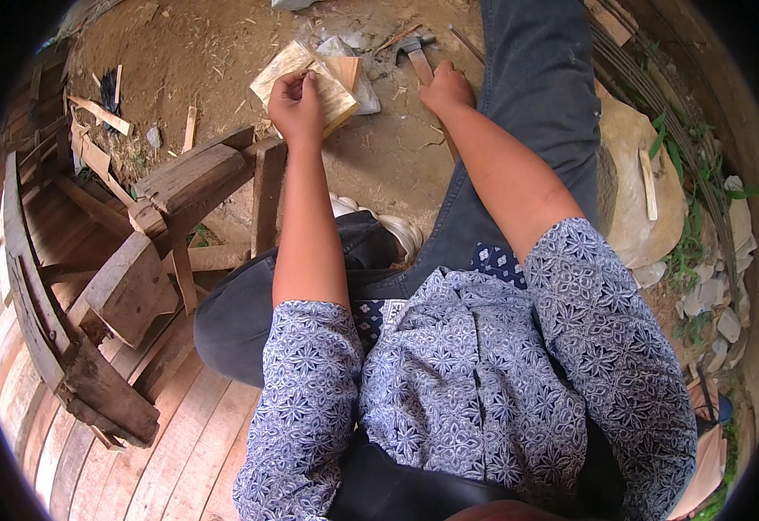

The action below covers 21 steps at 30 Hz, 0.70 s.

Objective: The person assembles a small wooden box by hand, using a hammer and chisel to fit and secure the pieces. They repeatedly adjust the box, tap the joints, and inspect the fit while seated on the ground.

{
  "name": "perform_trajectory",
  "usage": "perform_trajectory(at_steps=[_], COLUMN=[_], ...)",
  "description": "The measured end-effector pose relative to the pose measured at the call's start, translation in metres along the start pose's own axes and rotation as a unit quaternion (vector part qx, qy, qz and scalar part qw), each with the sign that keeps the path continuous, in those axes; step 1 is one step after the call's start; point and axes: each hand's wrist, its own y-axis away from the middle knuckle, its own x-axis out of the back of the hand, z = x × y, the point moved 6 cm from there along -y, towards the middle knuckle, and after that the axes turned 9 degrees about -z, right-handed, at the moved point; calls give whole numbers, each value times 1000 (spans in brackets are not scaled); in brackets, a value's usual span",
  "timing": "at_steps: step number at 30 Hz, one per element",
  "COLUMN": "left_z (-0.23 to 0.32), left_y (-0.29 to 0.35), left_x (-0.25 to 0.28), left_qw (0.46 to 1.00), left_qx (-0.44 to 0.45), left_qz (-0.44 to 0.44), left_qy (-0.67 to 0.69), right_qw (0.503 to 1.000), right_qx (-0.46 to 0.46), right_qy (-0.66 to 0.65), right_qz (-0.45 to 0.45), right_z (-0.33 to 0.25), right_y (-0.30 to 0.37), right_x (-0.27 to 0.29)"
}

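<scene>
My left hand [296,106] rests at a pale, square wooden board [338,97], its thumb and fingertips pinched together just over the surface. Whatever is between those fingertips is too small to make out. Beneath the board, a reddish-brown piece of wood [348,69] sticks out on the right, and a grey stone [367,95] shows under both. My right hand [449,87] is wrapped round the wooden handle of a claw hammer [419,62]. The hammer's metal head lies away from me, to the right of the board and apart from it.
Rough timber pieces [197,178] joined into a frame stand at my left, above a slatted wooden floor [180,434]. Wood scraps [101,115] litter the dirt ground. A large pale rock [644,191] sits right of my leg, with long thin rods [648,82] beyond.
</scene>
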Motion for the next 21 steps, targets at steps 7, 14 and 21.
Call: perform_trajectory(at_steps=[7,14,21], left_z=[-3,2,-6], left_y=[-1,0,0], left_x=[0,-1,0], left_qw=[999,999,999], left_qx=[-12,-21,-6], left_qz=[0,-4,5], left_qy=[31,37,37], right_qw=[1000,1000,998], right_qx=[-1,12,3], right_qy=[6,14,45], right_qz=[-5,7,-35], right_z=[1,2,0], right_y=[-2,-8,-3], right_x=[0,-4,0])
